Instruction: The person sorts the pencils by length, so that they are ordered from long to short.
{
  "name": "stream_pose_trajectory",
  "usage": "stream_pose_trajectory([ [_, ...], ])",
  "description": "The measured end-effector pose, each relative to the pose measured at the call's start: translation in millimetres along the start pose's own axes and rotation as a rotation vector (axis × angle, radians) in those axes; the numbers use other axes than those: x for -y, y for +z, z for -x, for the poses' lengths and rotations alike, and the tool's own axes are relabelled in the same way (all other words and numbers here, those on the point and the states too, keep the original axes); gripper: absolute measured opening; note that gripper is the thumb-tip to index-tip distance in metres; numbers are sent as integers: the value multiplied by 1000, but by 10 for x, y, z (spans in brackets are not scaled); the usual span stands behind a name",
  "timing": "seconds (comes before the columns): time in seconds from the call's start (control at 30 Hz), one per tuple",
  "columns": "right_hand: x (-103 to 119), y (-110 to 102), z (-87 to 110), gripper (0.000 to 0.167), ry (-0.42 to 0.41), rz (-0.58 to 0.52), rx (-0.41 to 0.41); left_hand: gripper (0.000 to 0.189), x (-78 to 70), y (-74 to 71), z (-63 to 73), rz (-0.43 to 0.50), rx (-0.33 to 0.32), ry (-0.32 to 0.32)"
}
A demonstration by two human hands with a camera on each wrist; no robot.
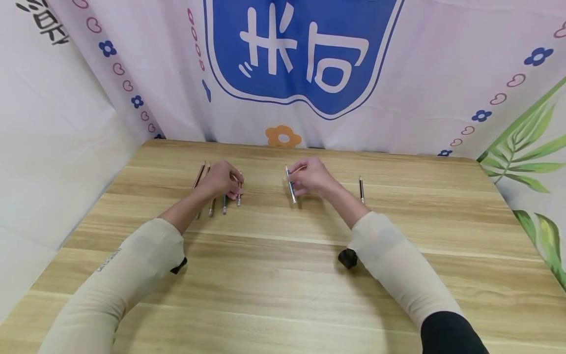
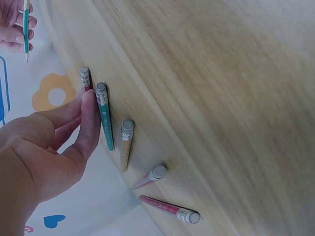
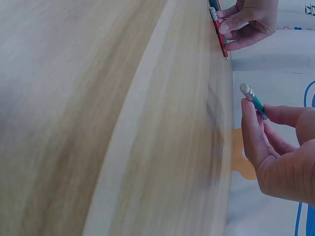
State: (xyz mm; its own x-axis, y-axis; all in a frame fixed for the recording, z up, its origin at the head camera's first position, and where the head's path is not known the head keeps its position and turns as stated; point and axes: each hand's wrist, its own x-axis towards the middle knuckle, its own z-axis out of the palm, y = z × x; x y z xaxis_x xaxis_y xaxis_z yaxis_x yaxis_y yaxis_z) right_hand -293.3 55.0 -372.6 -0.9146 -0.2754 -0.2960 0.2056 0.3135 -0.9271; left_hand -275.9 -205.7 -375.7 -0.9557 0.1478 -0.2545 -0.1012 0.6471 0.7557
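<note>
My left hand (image 1: 221, 179) pinches a red pencil (image 1: 239, 199) with a silver eraser end, which lies on or just at the wooden table. Beside it, in the left wrist view, are a teal pencil (image 2: 104, 118), a wood-coloured pencil (image 2: 126, 142), a pinkish pencil (image 2: 153, 175) and a red-pink pencil (image 2: 167, 207), eraser ends toward the person. My right hand (image 1: 311, 176) holds another teal pencil (image 3: 255, 102) between thumb and fingers, raised above the table, its white eraser showing in the right wrist view.
A black pencil (image 1: 361, 189) lies on the table (image 1: 274, 290) to the right of the right hand. Black pieces (image 1: 347, 258) show by both sleeves. A printed cloth (image 1: 177, 113) hangs along the table's far edge.
</note>
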Motion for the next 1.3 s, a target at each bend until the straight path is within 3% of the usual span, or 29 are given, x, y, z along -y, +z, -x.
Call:
stream_pose_trajectory([
  [0.53,27,172,-81,19,10,-22,20,24,-14,-13,-22,9,33,-39],
  [1.3,47,392,-168,20,-7,-34,42,24,-16,-11,-32,40,31,-45],
])
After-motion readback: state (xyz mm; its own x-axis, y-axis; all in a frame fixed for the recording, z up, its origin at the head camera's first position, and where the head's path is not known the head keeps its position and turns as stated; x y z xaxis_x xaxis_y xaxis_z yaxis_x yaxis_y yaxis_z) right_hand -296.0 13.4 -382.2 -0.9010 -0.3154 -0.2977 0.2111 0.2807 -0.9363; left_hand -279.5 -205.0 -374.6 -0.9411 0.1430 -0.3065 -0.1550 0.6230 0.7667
